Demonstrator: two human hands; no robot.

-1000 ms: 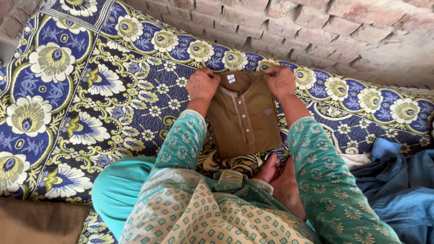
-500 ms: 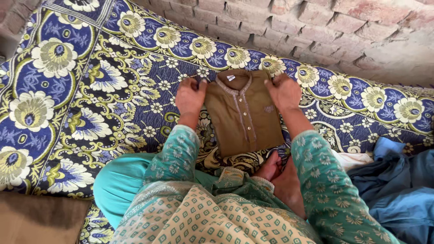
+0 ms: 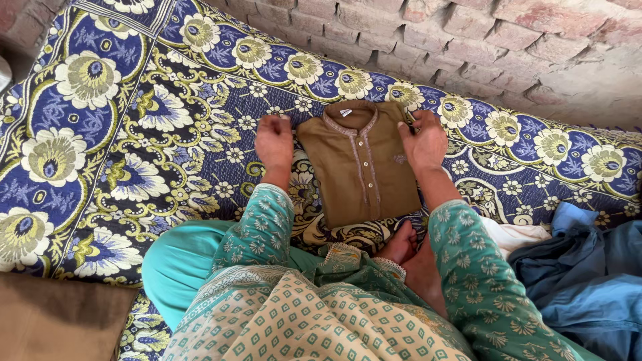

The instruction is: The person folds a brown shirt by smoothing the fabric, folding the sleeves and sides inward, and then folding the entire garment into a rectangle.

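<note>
A small brown collared shirt [image 3: 361,164] lies folded into a neat rectangle on a blue and yellow floral bedspread [image 3: 134,134], its button placket facing up. My left hand [image 3: 274,142] rests flat on the bedspread just left of the shirt, fingers apart, not gripping it. My right hand [image 3: 422,140] lies on the shirt's right edge near the shoulder, fingers spread and pressing on the cloth. Both arms wear teal patterned sleeves.
A brick wall [image 3: 468,47] runs behind the bedspread. A heap of blue cloth [image 3: 588,281] and a white piece [image 3: 521,235] lie at my right. My bare foot [image 3: 401,246] sits below the shirt. A brown mat [image 3: 53,321] is at lower left.
Both hands have let go of the shirt's collar corners and slid down and outward; the left hand has moved off the shirt onto the bedspread. The shirt now lies flat.
</note>
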